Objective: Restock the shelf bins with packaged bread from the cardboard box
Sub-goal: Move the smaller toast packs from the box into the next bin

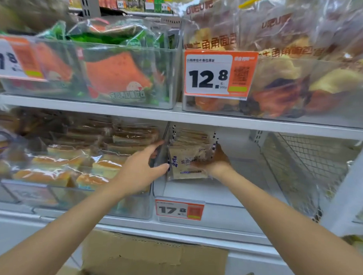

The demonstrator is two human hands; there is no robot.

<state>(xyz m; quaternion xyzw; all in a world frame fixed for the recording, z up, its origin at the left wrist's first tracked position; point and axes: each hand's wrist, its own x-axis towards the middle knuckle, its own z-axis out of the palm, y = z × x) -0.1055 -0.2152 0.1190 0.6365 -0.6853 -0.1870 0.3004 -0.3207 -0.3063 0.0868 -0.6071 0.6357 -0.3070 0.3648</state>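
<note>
A row of pale packaged bread packets (pixel 186 158) with purple print stands upright at the left end of a clear shelf bin (pixel 221 216) on the lower shelf. My right hand (pixel 216 161) grips the front packet from its right side, thumb across its lower front. My left hand (pixel 139 168) reaches to the bin's left wall with straight fingers lying along the wall and the thumb near the packets' left edge. The brown cardboard box (pixel 150 258) sits below the shelf, its flaps open; what it holds is hidden.
The left neighbouring bin (pixel 73 203) is packed with yellow cake slices. Above, bins hold orange-green packets (pixel 117 72) and croissant bags (pixel 293 80). Price tags read 12.8 (pixel 218 74) and 17.8 (pixel 179 210). A wire mesh panel (pixel 304 163) closes the right side.
</note>
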